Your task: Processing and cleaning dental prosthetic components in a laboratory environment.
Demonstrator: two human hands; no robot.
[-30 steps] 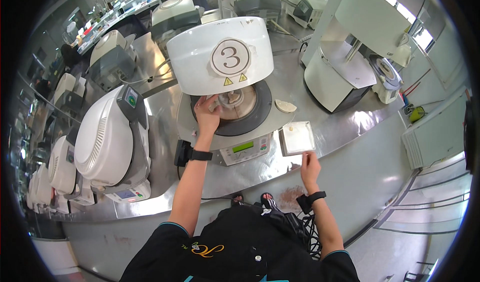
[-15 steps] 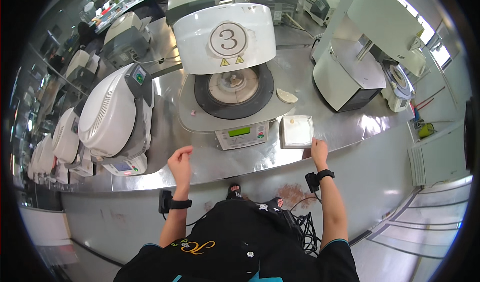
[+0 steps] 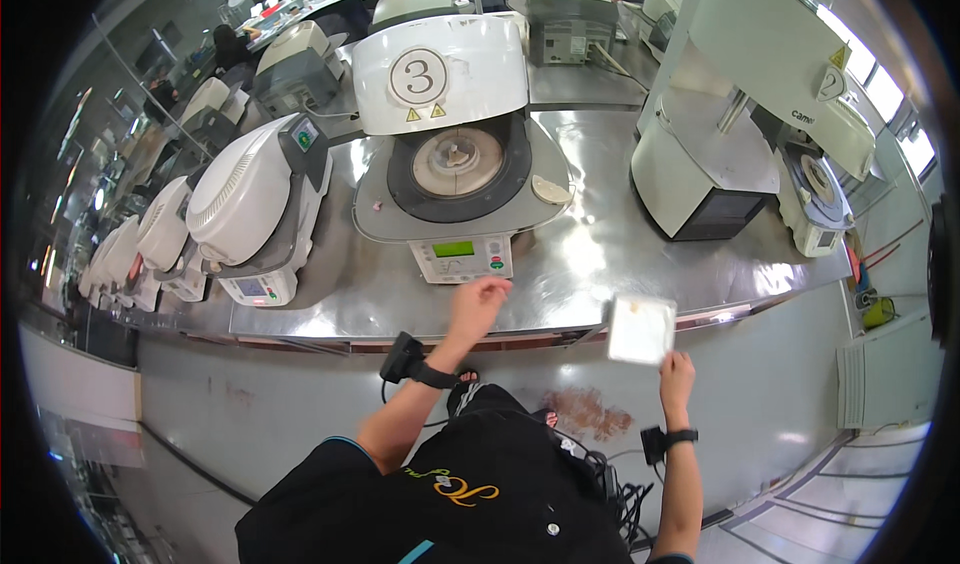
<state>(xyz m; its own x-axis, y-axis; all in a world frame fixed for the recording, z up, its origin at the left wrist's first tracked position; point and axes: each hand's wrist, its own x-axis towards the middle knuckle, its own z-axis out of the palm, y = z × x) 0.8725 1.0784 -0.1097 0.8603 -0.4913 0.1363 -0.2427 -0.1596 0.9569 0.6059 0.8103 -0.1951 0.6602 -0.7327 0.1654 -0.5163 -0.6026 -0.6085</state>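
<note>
A shallow white square tray (image 3: 645,336) is in the right hand (image 3: 677,376), which pinches its near right corner and holds it across the near edge of the steel bench (image 3: 580,254). A small tan piece (image 3: 637,308) lies toward the tray's far side. To the left, the left hand (image 3: 480,306) is loosely curled just nearer than the control panel (image 3: 462,261) of an opened furnace; blur makes it hard to tell whether these fingers hold anything. Farther back, a pale round plate (image 3: 440,174) sits beneath the raised white lid (image 3: 475,74), with a whitish half-disc (image 3: 550,191) to its right. Other furnaces stand left and right.
</note>
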